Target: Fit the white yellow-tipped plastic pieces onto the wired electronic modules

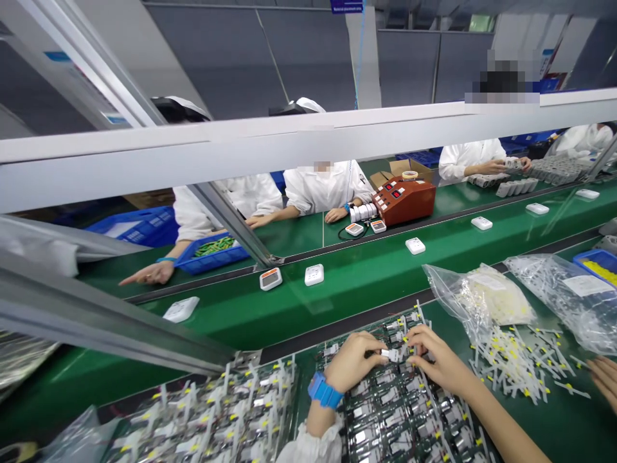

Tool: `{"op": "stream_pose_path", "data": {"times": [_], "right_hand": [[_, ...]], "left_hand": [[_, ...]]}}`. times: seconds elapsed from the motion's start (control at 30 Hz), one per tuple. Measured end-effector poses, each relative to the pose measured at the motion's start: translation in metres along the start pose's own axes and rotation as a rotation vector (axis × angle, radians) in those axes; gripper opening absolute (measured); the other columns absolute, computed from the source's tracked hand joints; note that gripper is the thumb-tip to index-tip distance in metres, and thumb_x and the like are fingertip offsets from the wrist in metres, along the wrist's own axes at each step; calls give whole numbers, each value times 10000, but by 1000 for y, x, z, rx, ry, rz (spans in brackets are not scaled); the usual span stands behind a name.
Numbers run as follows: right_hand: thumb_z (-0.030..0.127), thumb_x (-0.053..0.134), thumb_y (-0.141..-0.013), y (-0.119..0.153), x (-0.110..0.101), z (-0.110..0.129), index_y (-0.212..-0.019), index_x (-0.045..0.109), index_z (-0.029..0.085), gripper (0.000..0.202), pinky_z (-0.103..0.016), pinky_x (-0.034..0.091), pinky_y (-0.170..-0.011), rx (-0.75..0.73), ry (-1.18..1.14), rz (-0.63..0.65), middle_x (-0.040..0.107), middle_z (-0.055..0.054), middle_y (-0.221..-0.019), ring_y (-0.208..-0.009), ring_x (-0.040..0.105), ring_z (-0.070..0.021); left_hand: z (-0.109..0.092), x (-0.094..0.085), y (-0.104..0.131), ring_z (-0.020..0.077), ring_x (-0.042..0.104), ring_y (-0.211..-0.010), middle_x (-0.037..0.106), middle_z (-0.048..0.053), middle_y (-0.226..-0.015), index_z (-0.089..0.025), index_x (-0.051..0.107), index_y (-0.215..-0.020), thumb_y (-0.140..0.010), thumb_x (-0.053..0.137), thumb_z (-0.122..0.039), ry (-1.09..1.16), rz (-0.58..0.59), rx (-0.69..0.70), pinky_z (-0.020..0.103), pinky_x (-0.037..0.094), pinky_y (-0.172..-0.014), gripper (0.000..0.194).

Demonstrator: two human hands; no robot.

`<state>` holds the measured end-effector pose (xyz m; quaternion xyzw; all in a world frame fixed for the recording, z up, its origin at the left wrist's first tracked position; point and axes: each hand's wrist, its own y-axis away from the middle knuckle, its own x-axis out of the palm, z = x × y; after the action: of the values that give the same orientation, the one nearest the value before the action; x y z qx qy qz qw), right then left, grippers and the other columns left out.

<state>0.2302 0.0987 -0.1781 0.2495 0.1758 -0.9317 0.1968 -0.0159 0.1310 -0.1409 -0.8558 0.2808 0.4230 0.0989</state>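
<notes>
My left hand (pixel 354 361), with a blue wrist strap (pixel 326 390), pinches a small white plastic part (pixel 393 355) between thumb and fingers. From the right, my right hand (pixel 436 361) closes its thumb and fingertips on the other side of the same part. Both hands are just above a clear tray (pixel 349 411) filled with rows of small metal and white assemblies. White strips with yellow ends lie across some rows. To the left is a second tray (pixel 292 411) of similar pieces, topped by more such strips.
A pile of white strips with yellow bits (pixel 513 363) lies right, beside plastic bags (pixel 499 296). A co-worker's hand (pixel 605 379) shows at the right edge. White devices (pixel 314 275) sit along the green conveyor (pixel 357 280). Across it, people in white work near a red-brown instrument (pixel 407 199). Metal bars cross in front.
</notes>
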Motion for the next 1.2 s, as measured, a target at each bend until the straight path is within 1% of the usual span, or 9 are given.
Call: {"op": "stream_pose_path", "data": {"times": [0.07,0.17,0.27,0.43,0.57,0.8,1.0,1.1,1.2], "right_hand": [[233,510,-957,1,-1,-4,-1070,524,245,114,-296,490,-746,-9,43,-33,512,-79,-1214,-759,546,-136],[259,470,-977,1,-1,-7,-1056,516,241,93,-307,491,-748,-27,81,-41,516,-88,-1192,-756,554,-141],[272,456,-984,1,1,-7,-1035,517,241,85,-295,494,-704,-22,95,-13,530,-85,-1161,-735,556,-141],[259,466,-987,-1,2,-6,-1002,526,236,67,-293,476,-725,-54,88,6,568,-64,-1077,-781,564,-154],[233,460,-990,-2,1,-4,-946,542,226,93,-296,460,-765,-91,90,4,593,-43,-954,-867,576,-177],[219,460,-988,-2,0,-4,-930,569,210,124,-286,456,-741,-99,126,6,611,-43,-903,-820,586,-170],[216,467,-980,-3,-2,-4,-899,582,204,142,-289,457,-728,-107,162,-14,619,-38,-856,-797,590,-173],[228,464,-982,-1,-3,3,-880,580,203,156,-286,462,-713,-93,138,-44,617,-35,-836,-774,589,-171],[242,445,-993,8,0,15,-875,571,207,176,-279,470,-711,-67,102,-76,610,-30,-820,-761,587,-164]], "left_hand": [[8,-6,2,211,642,-944,755,37,-956,-242,752,-997,-879,637,-346,-63,-83,-79,297,454,-859,195],[20,-11,5,248,610,-1001,731,76,-1012,-208,725,-1054,-915,576,-293,-174,-206,-219,358,425,-890,221],[32,-10,4,283,590,-1021,716,93,-1017,-198,723,-1047,-911,563,-232,-262,-262,-328,408,402,-891,213],[42,-1,0,252,593,-1012,710,51,-1003,-246,739,-1016,-877,623,-235,-299,-209,-352,369,401,-884,181],[45,8,-5,227,570,-1063,685,42,-1060,-274,723,-1088,-884,619,-243,-294,-158,-343,323,409,-890,230],[44,22,-12,234,502,-1162,620,58,-1193,-283,650,-1223,-930,539,-242,-318,-108,-355,328,408,-906,317],[41,19,-10,248,490,-1186,613,66,-1212,-273,627,-1245,-925,548,-255,-328,-104,-370,344,401,-908,330],[42,12,-6,247,531,-1126,638,61,-1158,-247,661,-1165,-892,598,-245,-329,-113,-385,335,407,-883,281],[44,9,-6,235,570,-1050,676,38,-1037,-235,708,-957,-876,617,-236,-323,-108,-387,316,408,-840,122]]}}
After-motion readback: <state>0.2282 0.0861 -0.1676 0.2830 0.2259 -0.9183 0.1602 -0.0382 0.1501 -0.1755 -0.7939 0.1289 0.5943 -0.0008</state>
